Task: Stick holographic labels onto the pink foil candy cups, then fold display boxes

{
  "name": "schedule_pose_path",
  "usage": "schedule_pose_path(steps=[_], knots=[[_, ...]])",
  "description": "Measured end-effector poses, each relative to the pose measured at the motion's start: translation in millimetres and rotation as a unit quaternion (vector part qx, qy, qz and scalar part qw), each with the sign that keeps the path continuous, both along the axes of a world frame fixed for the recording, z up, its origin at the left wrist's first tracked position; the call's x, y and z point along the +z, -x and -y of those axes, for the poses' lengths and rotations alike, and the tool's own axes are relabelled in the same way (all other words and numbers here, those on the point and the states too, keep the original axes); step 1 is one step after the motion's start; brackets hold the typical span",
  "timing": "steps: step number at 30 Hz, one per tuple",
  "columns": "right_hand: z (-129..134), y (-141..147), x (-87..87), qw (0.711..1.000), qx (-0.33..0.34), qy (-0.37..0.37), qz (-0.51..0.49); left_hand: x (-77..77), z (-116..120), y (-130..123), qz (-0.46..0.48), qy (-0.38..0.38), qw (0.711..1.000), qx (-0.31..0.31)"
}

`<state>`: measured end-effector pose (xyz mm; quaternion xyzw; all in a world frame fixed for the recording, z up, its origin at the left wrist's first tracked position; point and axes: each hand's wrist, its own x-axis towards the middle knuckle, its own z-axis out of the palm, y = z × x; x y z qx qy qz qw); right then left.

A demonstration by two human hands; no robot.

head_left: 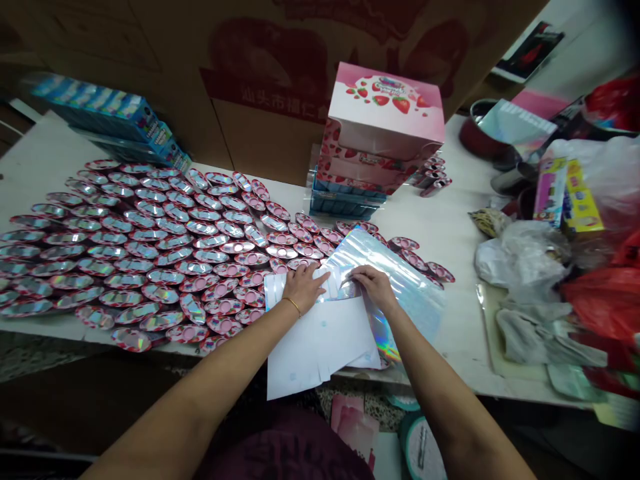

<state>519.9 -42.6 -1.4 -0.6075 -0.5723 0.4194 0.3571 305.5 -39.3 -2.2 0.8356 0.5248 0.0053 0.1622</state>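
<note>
My left hand lies with its fingers spread on a stack of white paper sheets, which overhangs the front edge of the table. Close by, the thumb and fingers of my right hand pinch a small shiny silver strip at the top right of the stack. It looks like a sticker lifting from its sheet, though its far end is hard to make out. A large iridescent silver sheet lies under my right hand and the paper. Several oval-topped pink and silver packages stand packed together to the left.
Behind my hands, pink strawberry-print boxes are stacked on a blue tray. Blue boxes stand at the back left, before a large brown carton. Plastic bags and a grey cloth clutter the right side.
</note>
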Motion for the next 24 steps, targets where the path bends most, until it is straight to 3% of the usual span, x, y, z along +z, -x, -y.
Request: schedule_pose_path(steps=[5,9,13,18,22,24], knots=[[-2,-1,-1.6,0.999,-0.047,0.020,0.004,3.3,0,-1,-0.008,0.010,1.000,0.002],[-12,12,-0.9,0.991,0.033,-0.052,0.115,1.6,0,-1,-0.004,-0.002,1.000,0.000],[-26,31,-2.2,0.941,0.104,-0.113,0.300,0.7,-1,0,0.000,-0.007,1.000,0.007],[-26,23,-2.3,0.908,0.029,-0.168,0.382,6.3,1,-7,0.014,-0.018,1.000,0.014],[-15,11,-3.2,0.872,0.128,-0.168,0.442,2.7,7,-19,0.029,-0.040,0.997,-0.054],[-10,10,-6.4,0.858,0.147,-0.167,0.463,-2.7,9,-22,0.027,-0.043,0.996,-0.072]])
